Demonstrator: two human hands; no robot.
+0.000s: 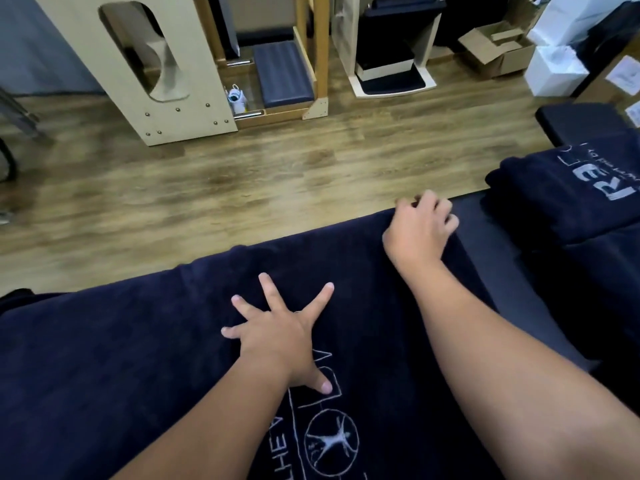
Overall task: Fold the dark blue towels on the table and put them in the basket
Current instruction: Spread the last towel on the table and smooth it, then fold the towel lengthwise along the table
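Both hands were down on the big dark blue terry towel (145,358) spread flat over the dark padded table (498,244), so that towel is my landmark for everything else. Left hand (277,336) sat near the middle of it, fingers splayed wide and palm pressed flat just beyond the white printed logo (329,441). Looked to me like it was pinning the cloth so it wouldn't slide. Right hand (420,226) was at the towel's far right corner, fingers curled over the edge and gripping the fabric, I'd guess to pull it taut or to start bringing that corner over for a fold. So one hand was spread open and flat, the other clamped on the corner, and they were well apart.

Off the towel's right side, on the same table, was a second dark blue towel with white lettering (568,185), already folded into a thick stack. Probably parked there to keep it out of the way.

Beyond the towel's far edge was brown wood-look floor (242,174), then pale plywood exercise equipment with dark pads (166,64) and an open cardboard box (495,50) further back.

No basket anywhere in view, so I can't tell where the towels would end up. Folding of the big one looked barely begun.
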